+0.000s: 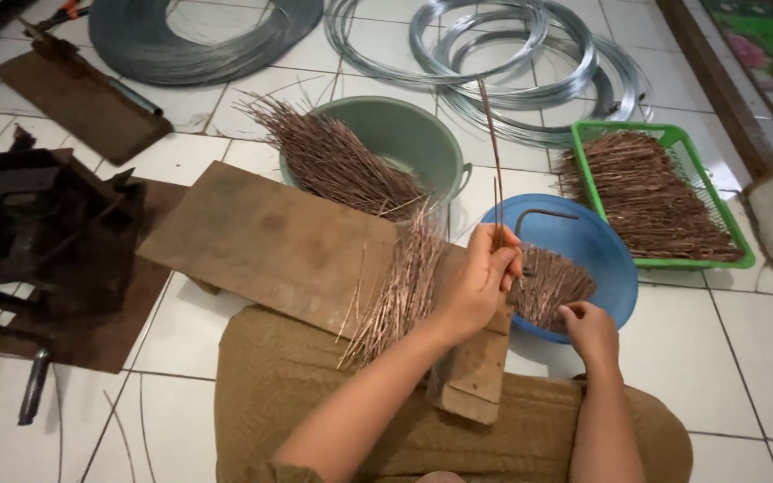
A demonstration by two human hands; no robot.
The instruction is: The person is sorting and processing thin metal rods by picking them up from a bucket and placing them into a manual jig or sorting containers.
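Note:
My left hand (478, 279) is closed around thin rusty wire rods (492, 152) that stand upright from its fist, above a worn wooden board (270, 241). My right hand (589, 329) pinches the ends of short bent wire pieces (543, 282) lying in a blue bowl (601, 246). A loose bundle of straight rods (400, 291) lies across the board by my left wrist. One hook-shaped wire (543, 215) rests on the bowl's far side.
A grey-green bucket (413, 134) holds a sheaf of rods. A green basket (664, 192) at the right is full of cut wires. Coils of silver wire (512, 54) lie on the white tiled floor. A dark metal tool (38, 241) sits at the left.

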